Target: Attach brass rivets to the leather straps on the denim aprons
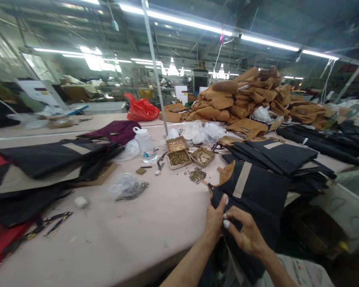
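In the head view, gripping the near left edge of a near-black cloth piece with a tan strip and mustard-brown lining (260,195) with the left hand (214,218), thumb on top, other fingers mostly hidden. Holding the right hand (247,232) bent just beside that thumb, with thumb and forefinger nearly meeting and wearing white fingertip coverings (226,224); cannot tell whether pinching anything small between them.

Lying partly on the pale tabletop (167,227), with the near end of the cloth piece dropping past the tabletop's edge. Just beyond the cloth piece, to the left: a loose heap of small dull-metal parts (197,175). Farther beyond: a shallow brown cardboard box with a scattering of parts (209,162) and a fuller cardboard box of brass-coloured parts (180,166). To the right of the cloth piece: a stack of folded near-black cloth (287,157).

For good handling, best to keep the edge flat and firmly backed by the left fingers, with the right fingertips working close to the left thumb. Worth supporting the hanging end against drag, avoiding creases under the grip, and tilting the right hand enough to leave the edge in sight.
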The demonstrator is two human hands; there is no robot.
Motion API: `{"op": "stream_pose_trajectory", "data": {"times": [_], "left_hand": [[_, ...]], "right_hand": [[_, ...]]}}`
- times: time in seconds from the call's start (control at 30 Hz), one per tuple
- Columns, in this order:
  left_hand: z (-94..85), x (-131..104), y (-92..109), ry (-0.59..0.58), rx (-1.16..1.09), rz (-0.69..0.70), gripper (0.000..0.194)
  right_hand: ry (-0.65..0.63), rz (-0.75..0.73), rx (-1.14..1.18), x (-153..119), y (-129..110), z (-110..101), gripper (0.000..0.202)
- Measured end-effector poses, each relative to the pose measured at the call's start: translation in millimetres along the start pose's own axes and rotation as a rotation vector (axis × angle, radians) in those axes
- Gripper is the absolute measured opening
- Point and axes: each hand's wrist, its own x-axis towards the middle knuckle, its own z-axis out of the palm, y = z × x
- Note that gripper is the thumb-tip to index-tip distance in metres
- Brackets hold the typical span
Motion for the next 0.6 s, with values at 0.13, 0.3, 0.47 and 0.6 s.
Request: {"op": "stream_pose_trajectory", "data": {"times": [0.13,0.3,0.47,0.6], "left_hand": [[-6.3,13.7,-26.4,0.170,0.183,-0.049,0.048],[-20.7,6.0,-34.4,0.204,0.155,-0.026,0.055],[-46.1,-17.4,-30.5,0.199,0.056,-0.001,0.056],[-76.7,-27.4,-18.7,0.193,0.028,0.045,0.054]], "right_hand": [[0.111,0.003,-0.265,38.1,49.1,-57.5,0.020],[0.039,0.277,-0.961,97.1,148.3,-139.0,0.044],[-0.202,0.475,-1.146,106.5,210.3,-147.9,0.041],[-0.245,0.572,-1.039,90.8,217.5,-129.0,0.035]]}}
